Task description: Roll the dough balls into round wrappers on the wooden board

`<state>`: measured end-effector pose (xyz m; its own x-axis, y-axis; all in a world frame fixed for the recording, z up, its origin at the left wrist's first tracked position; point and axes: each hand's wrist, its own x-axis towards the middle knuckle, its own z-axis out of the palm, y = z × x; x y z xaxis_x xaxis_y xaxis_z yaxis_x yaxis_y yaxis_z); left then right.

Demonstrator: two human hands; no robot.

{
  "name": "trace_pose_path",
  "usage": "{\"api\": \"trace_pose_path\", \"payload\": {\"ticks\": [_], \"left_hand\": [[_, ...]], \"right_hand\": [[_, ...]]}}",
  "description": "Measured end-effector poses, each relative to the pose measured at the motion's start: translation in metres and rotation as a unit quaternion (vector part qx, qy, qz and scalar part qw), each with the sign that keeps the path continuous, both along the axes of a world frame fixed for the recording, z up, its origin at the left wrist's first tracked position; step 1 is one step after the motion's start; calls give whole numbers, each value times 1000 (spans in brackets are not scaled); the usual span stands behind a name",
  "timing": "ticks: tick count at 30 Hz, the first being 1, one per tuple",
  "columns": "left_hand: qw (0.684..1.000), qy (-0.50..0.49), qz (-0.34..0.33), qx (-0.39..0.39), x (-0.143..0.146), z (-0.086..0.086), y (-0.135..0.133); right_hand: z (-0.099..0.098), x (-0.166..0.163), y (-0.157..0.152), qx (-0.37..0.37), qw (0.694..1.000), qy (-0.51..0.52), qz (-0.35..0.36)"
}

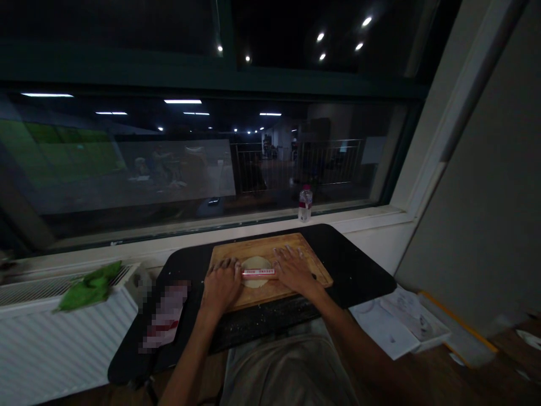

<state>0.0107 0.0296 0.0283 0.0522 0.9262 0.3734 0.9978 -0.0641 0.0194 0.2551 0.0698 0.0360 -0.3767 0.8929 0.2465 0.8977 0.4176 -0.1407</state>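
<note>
The left hand (220, 283) and right hand (295, 270) lie flat and open, palms pressing the ends of a pin (258, 273) across a dough disc (256, 270) at the centre of a board (313, 262). A bottle (305, 203) stands at 1 o'clock, a green cloth (91, 285) at 9.

Head camera looks forward and down onto wooden board (270, 265)
</note>
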Motion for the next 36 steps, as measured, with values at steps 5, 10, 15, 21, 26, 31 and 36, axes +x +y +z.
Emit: {"api": "trace_pose_path", "payload": {"ticks": [5, 10, 15, 21, 26, 31, 36], "left_hand": [[999, -26, 10, 30, -2, -14, -9], [999, -38, 8, 39, -5, -20, -22], [998, -41, -10, 36, -8, -22, -33], [998, -54, -22, 33, -9, -23, -42], [998, -48, -23, 32, -8, -23, -42], [999, -36, -6, 26, -7, -22, -31], [1000, -9, 25, 14, -5, -13, -16]], "right_hand": [[-1, 1, -13, 25, 1000, 4, 11], [-3, 5, -27, 30, 999, 7, 31], [-3, 6, -33, 37, 998, 13, 47], [-6, 9, -42, 46, 997, 14, 57], [-6, 9, -34, 45, 997, 7, 58], [4, 2, -8, 17, 998, -10, 55], [14, -7, 14, -1, 999, -12, 48]]}}
